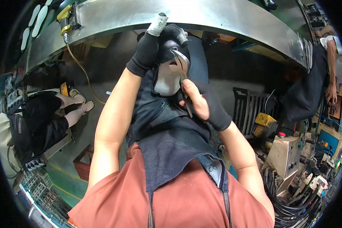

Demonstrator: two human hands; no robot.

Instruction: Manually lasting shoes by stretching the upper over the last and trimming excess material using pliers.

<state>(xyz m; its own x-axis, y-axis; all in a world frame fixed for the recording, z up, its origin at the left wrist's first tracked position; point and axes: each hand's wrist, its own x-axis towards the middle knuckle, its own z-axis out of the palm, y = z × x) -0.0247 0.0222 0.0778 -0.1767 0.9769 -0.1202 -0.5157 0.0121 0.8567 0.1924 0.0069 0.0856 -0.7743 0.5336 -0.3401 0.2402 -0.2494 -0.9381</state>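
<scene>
A black shoe point(168, 81) with a pale grey underside turned up rests over my lap, on a dark apron. My left hand point(145, 53), in a dark fingerless glove with white tape on some fingertips, is wrapped round the shoe's far end. In my right hand point(202, 102), also gloved with bare fingertips, are metal pincers point(183, 60). Their curved head lies against the shoe's edge, near a brown flap of material, while one handle sticks out below my palm. My right fingers are partly hidden under the tool and the shoe.
A shiny metal bench point(140, 12) curves across ahead, with a yellow air tool point(65, 23) and its hose at left. Shoe soles point(39, 21) lie far left. Another person point(41, 114) sits left; one point(311, 83) is at right. Machinery point(283, 155) with cables stands right.
</scene>
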